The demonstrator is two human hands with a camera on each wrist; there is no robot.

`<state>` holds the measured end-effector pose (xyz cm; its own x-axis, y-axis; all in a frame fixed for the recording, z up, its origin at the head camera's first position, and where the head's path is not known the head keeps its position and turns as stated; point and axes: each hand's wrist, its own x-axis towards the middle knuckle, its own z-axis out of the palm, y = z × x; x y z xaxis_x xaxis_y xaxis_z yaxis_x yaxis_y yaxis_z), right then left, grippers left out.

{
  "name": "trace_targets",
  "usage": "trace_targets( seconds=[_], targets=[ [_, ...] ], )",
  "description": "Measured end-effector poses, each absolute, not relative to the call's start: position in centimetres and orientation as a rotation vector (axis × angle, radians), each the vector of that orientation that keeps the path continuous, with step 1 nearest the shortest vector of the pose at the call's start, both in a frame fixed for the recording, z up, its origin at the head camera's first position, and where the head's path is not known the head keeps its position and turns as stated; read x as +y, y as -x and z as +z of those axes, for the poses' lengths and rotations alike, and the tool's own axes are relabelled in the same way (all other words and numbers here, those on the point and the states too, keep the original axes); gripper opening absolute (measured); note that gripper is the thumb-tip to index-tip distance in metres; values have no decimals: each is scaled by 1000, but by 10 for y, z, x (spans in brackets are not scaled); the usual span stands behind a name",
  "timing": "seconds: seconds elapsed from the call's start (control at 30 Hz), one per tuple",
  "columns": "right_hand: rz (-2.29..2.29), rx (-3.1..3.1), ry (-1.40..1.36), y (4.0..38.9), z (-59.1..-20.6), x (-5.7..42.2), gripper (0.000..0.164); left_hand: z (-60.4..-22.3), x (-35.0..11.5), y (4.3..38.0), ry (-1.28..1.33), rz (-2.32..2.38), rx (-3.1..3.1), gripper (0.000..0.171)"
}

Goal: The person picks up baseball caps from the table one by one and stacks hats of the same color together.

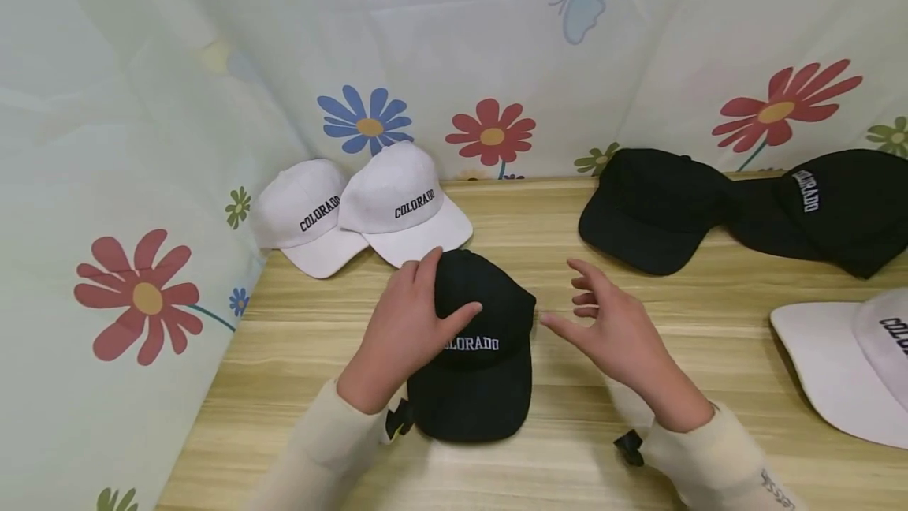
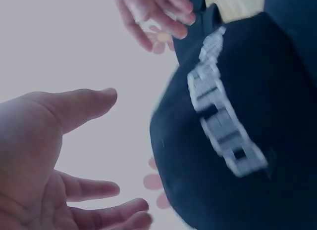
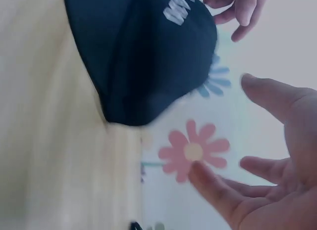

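Note:
A black cap (image 1: 489, 385) with white COLORADO lettering sits on the wooden table, its brim towards me. Over its left side hovers my left hand (image 1: 403, 318), thumb extended across part of the lettering in the head view. The left wrist view shows a gap between that hand (image 2: 64, 156) and the cap (image 2: 223, 121), with thumb and fingers spread. To the right of the cap is my right hand (image 1: 617, 330), fingers loosely bent and apart from it. In the right wrist view this hand (image 3: 267, 170) holds nothing, and the cap (image 3: 143, 57) lies beyond its fingertips.
Two white caps, a left one (image 1: 312, 211) and an overlapping one (image 1: 400, 199), stand at the back left. Two black caps, one plain-sided (image 1: 656, 207) and one lettered (image 1: 851, 203), lie at the back right. Another white cap (image 1: 837, 361) is cut off at the right edge. A flowered cloth (image 1: 567, 101) hangs behind.

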<state>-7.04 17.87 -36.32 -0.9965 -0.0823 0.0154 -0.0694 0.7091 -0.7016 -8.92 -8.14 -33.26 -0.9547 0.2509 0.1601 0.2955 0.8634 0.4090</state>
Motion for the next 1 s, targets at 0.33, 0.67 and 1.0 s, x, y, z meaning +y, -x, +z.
trace_targets(
  seconds=[0.33,0.67,1.0],
  targets=[
    [-1447,3005,-29,78,-349,223,77,-317,-28,102,524,-630,-2920,78],
    [-1459,3115,-327,90,-361,258,70,-319,23,120,624,-719,-2949,74],
    [-1479,3098,-640,106,-376,280,65,-334,64,142,645,-918,-3035,73]
  ],
)
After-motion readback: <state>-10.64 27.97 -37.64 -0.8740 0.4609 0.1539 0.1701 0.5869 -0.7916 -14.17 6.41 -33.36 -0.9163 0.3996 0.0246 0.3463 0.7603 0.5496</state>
